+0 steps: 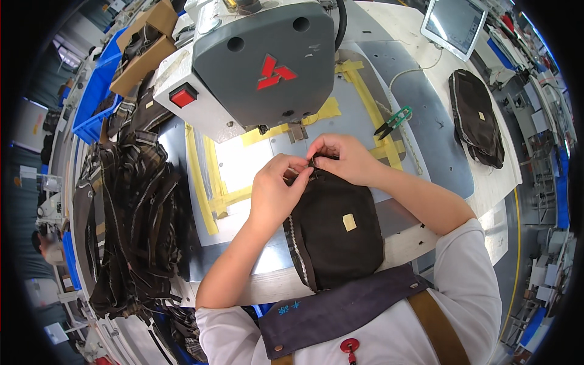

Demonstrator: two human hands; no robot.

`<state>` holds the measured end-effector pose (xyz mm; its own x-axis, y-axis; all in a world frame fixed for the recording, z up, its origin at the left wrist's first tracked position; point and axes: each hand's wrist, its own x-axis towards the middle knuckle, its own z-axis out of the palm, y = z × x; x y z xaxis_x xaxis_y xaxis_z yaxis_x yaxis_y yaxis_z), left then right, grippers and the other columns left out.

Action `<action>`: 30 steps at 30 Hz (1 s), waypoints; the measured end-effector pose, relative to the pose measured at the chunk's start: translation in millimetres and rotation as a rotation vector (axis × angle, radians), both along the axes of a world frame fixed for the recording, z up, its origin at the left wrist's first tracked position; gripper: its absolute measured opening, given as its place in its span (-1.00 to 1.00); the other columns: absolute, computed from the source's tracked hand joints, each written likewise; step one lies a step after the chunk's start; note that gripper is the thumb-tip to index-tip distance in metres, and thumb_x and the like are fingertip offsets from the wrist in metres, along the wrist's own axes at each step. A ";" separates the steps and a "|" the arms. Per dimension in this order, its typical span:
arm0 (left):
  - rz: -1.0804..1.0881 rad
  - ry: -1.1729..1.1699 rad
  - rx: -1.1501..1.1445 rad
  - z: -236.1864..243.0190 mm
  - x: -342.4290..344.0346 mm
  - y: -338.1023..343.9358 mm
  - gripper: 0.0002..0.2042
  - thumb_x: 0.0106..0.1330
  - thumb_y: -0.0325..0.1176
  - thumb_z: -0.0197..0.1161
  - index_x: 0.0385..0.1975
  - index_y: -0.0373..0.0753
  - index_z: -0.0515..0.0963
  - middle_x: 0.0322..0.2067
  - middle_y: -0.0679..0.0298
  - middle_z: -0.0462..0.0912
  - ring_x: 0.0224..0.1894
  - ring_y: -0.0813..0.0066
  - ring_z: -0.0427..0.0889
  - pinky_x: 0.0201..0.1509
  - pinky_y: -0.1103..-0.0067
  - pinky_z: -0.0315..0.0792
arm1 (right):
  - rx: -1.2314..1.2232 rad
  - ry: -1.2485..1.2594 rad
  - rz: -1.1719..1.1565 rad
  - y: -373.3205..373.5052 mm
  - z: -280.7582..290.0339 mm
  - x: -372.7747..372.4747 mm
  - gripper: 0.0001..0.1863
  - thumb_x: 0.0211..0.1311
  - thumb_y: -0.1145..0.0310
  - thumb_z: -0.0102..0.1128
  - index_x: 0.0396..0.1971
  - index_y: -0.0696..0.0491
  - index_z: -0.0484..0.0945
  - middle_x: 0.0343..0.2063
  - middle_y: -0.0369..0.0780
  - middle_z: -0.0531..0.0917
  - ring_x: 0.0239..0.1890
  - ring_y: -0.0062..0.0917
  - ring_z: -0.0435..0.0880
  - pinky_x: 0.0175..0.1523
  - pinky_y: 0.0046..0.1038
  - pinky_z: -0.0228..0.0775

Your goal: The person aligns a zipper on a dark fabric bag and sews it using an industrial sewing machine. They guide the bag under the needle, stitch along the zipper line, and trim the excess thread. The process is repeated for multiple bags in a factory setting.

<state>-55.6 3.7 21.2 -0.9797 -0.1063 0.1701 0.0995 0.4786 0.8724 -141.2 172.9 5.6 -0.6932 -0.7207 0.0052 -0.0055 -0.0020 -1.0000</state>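
Observation:
A dark brown fabric piece [328,243] with a zipper along its left side and a small pale label lies at the front edge of the worktable. My left hand [281,185] and my right hand [338,159] pinch its top end, fingertips meeting at a small dark part that they partly hide. Behind them are the sewing machine head [249,67] and a plate [231,158] with yellow tape. Green-handled thread snips [398,118] lie beyond my right hand, beside a pale cord.
A pile of zippered fabric pieces [128,225] covers the left side. Blue bins [97,121] and a cardboard box [146,42] sit at back left, a screen [450,24] at back right, stacked dark pieces [474,115] at right. A co-worker [48,246] is at far left.

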 end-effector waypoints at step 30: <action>-0.050 -0.207 0.141 -1.4 -8.0 -13.0 -0.93 0.13 -0.51 0.28 -0.41 -0.33 0.56 -0.52 0.33 0.63 -0.55 0.66 0.57 -0.46 0.68 0.43 | 0.141 0.909 -0.139 0.4 9.2 4.9 -0.86 0.00 0.50 0.29 -0.39 0.05 0.55 -0.27 -0.32 0.55 -0.25 -0.43 0.55 -0.15 -0.41 0.44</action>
